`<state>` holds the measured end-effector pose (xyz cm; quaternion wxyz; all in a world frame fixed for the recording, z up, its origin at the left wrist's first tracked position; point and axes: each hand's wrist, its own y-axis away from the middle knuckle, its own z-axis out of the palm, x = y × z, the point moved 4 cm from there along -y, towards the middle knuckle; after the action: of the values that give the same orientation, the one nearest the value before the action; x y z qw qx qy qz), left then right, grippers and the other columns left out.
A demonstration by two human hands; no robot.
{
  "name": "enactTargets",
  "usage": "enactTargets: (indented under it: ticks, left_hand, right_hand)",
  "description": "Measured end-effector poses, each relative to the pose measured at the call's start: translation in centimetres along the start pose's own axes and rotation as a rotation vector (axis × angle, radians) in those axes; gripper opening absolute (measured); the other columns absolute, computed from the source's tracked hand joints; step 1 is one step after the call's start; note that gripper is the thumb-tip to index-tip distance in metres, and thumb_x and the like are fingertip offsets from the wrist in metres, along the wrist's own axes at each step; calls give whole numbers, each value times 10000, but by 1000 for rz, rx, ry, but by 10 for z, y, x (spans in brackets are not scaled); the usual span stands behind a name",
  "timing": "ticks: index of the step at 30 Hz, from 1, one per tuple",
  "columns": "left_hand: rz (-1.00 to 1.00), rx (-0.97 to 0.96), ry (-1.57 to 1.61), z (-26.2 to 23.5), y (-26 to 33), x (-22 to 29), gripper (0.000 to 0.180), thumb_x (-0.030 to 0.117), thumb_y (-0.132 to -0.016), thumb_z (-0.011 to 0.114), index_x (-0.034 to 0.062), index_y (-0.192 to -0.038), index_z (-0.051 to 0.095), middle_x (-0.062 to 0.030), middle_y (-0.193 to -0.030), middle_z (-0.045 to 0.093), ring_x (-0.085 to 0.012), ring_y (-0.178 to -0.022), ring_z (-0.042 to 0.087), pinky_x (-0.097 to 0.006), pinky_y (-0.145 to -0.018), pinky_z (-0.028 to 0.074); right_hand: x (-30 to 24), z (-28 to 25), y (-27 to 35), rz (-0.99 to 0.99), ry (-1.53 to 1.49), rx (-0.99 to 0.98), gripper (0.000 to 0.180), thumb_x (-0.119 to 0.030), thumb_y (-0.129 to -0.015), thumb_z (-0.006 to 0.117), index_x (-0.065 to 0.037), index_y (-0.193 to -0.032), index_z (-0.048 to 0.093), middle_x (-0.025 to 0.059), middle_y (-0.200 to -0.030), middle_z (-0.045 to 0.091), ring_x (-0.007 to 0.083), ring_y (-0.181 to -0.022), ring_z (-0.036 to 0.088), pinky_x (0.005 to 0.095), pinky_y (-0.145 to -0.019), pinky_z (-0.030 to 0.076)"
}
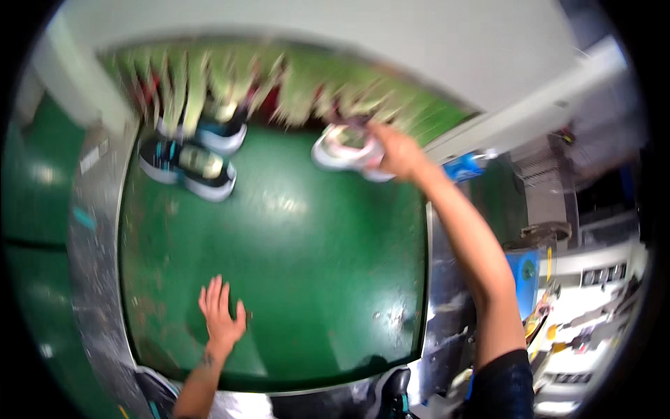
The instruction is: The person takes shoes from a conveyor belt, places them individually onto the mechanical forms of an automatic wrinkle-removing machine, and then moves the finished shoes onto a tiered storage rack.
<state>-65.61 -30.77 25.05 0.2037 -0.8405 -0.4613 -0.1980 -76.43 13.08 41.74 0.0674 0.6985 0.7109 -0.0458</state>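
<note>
Right hand (pixel 399 153): at the pale pink-and-white sneaker (pixel 333 155), far end of green worktop (pixel 279 279), just in front of strip curtain (pixel 300 105). Fingers bent at its right side; blurred, can't tell if gripped or only touching. Maybe two shoes together there, unclear. Left hand (pixel 223 321): fingers spread, thumb apart, nothing held, over near left part. Dark teal-trimmed sneakers (pixel 209 183) far left, untouched. Handling, judged: light, soft upper that gives, stiffer sole, not fragile; best hold at the heel collar or across sole sides.
</note>
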Motion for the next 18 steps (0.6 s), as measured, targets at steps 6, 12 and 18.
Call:
enactTargets:
  ticks: [6, 12, 18]
  left_hand:
    - [36, 94, 18, -50, 49, 27, 451, 106, -742, 606, -46, -1154, 502, -200, -1326, 449, -352, -1255, 406, -521, -1058, 249]
    - [-60, 125, 37, -26, 16, 33, 536, 251, -808, 603, -46, -1226, 446, -206, -1316, 456, -345, -1250, 413, -472, -1077, 251]
    - [-574, -1403, 1116, -73, 90, 179, 699, 458, -899, 515, -41, -1350, 322, -170, -1332, 458, -277, -1232, 446, -442, -1047, 324]
  right_hand:
    - [-73, -6, 68, 100, 200, 64, 497, -384, -603, 779, -71, -915, 551, 170, -805, 618, 343, -742, 620, 433, -651, 514]
    - [-225, 29, 305, 488, -570, -63, 725, -539, -648, 756, -101, -1197, 575, 114, -1061, 654, 264, -947, 643, 355, -835, 509]
    - [-308, -77, 451, 233, -801, 5, 602, -212, -681, 748, -90, -1223, 517, 117, -1146, 592, 292, -1000, 606, 372, -835, 506]
